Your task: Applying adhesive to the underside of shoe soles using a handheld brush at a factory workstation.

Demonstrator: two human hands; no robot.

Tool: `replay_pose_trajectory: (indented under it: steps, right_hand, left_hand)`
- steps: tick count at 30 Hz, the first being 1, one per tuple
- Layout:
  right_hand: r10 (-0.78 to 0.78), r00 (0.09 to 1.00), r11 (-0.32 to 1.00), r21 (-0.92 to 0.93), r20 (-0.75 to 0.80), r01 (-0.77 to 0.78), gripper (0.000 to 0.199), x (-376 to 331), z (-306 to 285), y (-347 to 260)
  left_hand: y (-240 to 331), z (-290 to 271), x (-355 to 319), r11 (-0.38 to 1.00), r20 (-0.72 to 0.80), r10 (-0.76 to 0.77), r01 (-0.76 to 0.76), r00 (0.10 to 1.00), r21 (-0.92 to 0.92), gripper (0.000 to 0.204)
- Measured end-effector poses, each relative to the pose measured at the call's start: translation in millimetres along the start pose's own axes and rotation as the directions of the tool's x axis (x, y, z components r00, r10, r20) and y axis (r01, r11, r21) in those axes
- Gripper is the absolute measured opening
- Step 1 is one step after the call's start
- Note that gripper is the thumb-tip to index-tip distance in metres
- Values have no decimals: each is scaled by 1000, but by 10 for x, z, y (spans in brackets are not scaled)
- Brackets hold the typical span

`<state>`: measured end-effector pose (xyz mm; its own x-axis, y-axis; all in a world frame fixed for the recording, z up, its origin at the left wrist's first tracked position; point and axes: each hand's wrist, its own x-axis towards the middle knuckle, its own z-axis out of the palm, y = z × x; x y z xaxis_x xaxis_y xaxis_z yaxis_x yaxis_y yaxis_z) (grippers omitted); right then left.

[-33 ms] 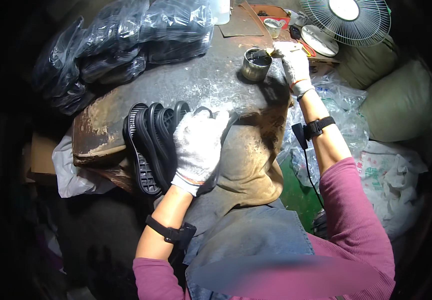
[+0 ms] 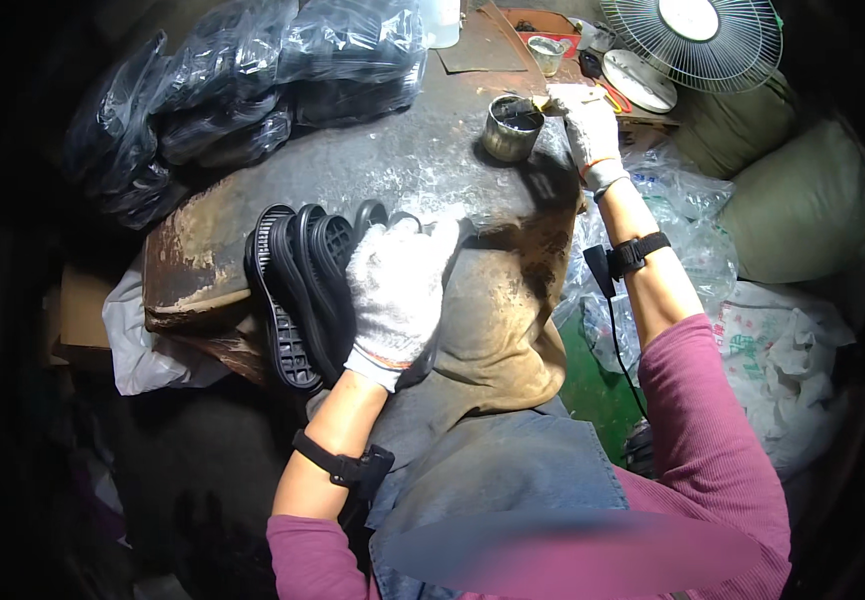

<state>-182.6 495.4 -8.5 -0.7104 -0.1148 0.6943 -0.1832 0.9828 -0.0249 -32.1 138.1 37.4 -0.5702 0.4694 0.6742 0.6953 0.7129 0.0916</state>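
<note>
While the left hand (image 2: 392, 285) covers the right end of a row of black shoe soles (image 2: 310, 290), fingers curled over them and thumb along the far right side, the right hand (image 2: 590, 125) is out by the metal cup (image 2: 510, 142), fingers pinched together on a slim tool (image 2: 530, 106), perhaps a brush. Soles stand side by side at the near edge of the worktable (image 2: 352, 165), left of centre, lower ends past the edge. Handling, judged: light, rubbery, springy but fairly stiff, hard to break; smooth sidewalls may slip on one another. Best hold: across the raised rims at mid-length. Edges: plastic-wrapped bundles (image 2: 352, 50) bound the far left, cup the far right; scuffed tabletop lies between them, giving room to lift away from the edge.
</note>
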Motion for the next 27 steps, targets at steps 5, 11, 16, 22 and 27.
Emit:
replay_pose_trajectory:
  steps: [5, 11, 16, 22, 27]
  right_hand:
    - [282, 957, 876, 387, 72, -287, 20, -90, 11, 10]
    - [416, 895, 784, 434, 161, -443, 29, -199, -49, -81]
    - [395, 913, 771, 502, 105, -391, 31, -242, -30, -78]
    - [500, 848, 657, 560, 176, -504, 33, -215, -54, -124]
    - [324, 938, 943, 36, 120, -330, 33, -282, 1, 164]
  left_hand:
    - [-389, 124, -305, 966, 20, -238, 235, 971, 110, 46]
    - [-176, -65, -613, 983, -86, -130, 117, 988, -142, 57]
    - [33, -172, -640, 806, 3, -352, 304, 936, -507, 59]
    - [335, 176, -1212, 784, 361, -362, 490, 860, -381, 51]
    - [306, 38, -1183, 666, 427, -357, 547, 831, -507, 41]
